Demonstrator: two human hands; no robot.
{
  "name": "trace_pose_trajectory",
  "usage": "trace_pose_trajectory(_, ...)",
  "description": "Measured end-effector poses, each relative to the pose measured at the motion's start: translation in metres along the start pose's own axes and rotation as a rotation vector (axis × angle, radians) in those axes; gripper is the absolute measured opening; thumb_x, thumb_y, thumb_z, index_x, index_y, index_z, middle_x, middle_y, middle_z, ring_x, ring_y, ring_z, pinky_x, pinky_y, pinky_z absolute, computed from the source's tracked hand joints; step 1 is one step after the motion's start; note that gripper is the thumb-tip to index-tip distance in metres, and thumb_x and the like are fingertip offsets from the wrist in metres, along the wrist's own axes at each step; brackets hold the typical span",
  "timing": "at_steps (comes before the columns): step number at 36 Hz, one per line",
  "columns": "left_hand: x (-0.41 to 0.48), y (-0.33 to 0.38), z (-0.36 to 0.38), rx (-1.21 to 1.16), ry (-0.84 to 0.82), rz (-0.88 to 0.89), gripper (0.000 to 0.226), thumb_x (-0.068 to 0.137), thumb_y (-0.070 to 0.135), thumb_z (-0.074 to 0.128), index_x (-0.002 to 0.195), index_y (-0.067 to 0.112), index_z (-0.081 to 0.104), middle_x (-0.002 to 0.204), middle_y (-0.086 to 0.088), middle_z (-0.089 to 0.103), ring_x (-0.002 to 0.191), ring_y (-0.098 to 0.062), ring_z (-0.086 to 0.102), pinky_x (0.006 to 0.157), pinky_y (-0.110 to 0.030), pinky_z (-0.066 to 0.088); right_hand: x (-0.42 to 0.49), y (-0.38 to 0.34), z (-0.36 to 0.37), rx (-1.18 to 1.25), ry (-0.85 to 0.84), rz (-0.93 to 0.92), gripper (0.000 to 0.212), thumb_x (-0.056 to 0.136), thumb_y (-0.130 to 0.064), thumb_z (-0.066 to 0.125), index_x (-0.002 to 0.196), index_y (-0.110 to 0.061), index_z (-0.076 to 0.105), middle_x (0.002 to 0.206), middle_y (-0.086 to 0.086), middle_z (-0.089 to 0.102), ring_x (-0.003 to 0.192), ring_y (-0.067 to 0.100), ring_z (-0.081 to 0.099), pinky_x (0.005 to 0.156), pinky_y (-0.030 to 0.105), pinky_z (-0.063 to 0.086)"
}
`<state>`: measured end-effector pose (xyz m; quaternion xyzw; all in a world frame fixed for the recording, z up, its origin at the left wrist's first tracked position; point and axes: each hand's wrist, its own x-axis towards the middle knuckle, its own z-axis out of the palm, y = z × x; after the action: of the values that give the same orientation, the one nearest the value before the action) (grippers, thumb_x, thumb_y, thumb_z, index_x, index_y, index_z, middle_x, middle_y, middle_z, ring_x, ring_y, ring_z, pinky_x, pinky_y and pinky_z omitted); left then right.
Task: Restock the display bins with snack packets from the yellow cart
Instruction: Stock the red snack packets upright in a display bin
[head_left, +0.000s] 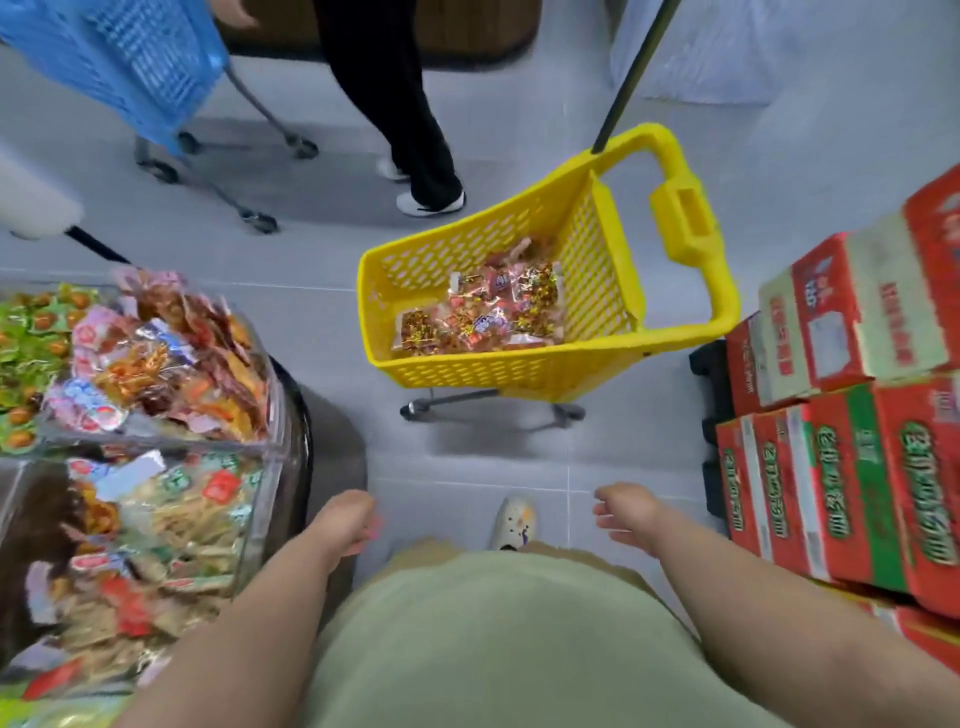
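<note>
The yellow cart (613, 358) stands on the floor ahead of me, with several red and clear snack packets (483, 317) lying in its bottom. Clear display bins (275, 415) heaped with snack packets fill the left side. My left hand (348, 522) hangs low beside the nearest bin, fingers loosely curled, holding nothing. My right hand (626, 512) is held out low on the right, fingers apart and empty. Both hands are well short of the cart.
Stacked red and green cartons (852, 467) stand close on the right. Another person's legs (415, 130) and a blue cart (140, 67) are beyond the yellow cart. My shoe (514, 519) is on the grey tiled floor.
</note>
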<state>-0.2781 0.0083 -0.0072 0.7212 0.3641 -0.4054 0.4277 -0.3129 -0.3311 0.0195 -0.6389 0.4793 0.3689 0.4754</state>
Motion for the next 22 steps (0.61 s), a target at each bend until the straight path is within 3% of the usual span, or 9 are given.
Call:
trace_pose_trajectory(4, -0.002, 0.012, 0.014, 0.119, -0.089, -0.037, 0.017, 0.096, 0.018, 0.046, 0.096, 0.007, 0.059, 0.098, -0.022, 0.064, 0.074, -0.026, 0.056, 0.064, -0.027, 0.037, 0.009, -0.032, -0.02, 0.016, -0.01, -0.015, 0.006, 0.095, -0.015, 0.045, 0.092, -0.012, 0.049, 0.078, 0.004, 0.051, 0.067, 0.014, 0.049, 0.069, 0.028, 0.039)
trace_pose_trajectory(10, 0.004, 0.05, 0.012, 0.139, -0.079, -0.09, 0.026, 0.099, 0.018, 0.045, 0.116, 0.0, 0.055, 0.114, -0.026, 0.063, 0.083, -0.028, 0.056, 0.068, -0.029, 0.041, 0.018, -0.065, -0.026, 0.038, -0.062, -0.015, 0.009, 0.096, -0.016, 0.044, 0.087, -0.016, 0.047, 0.076, 0.001, 0.052, 0.065, 0.012, 0.049, 0.066, 0.027, 0.039)
trace_pose_trajectory(16, 0.029, 0.11, 0.005, 0.194, -0.093, -0.099, 0.023, 0.097, 0.022, 0.047, 0.111, 0.005, 0.055, 0.098, -0.013, 0.06, 0.073, -0.023, 0.053, 0.062, -0.025, 0.04, 0.035, -0.08, -0.02, 0.071, -0.067, 0.048, 0.006, 0.094, -0.017, 0.047, 0.095, -0.012, 0.05, 0.077, 0.004, 0.053, 0.065, 0.015, 0.05, 0.06, 0.026, 0.037)
trace_pose_trajectory(22, 0.066, 0.184, -0.016, 0.329, -0.126, -0.034, 0.014, 0.098, 0.018, 0.043, 0.093, 0.007, 0.05, 0.079, -0.009, 0.055, 0.054, -0.016, 0.042, 0.051, -0.023, 0.03, 0.045, -0.12, -0.009, 0.155, -0.033, 0.067, 0.013, 0.095, -0.017, 0.048, 0.084, -0.012, 0.052, 0.077, 0.003, 0.055, 0.064, 0.013, 0.051, 0.056, 0.022, 0.037)
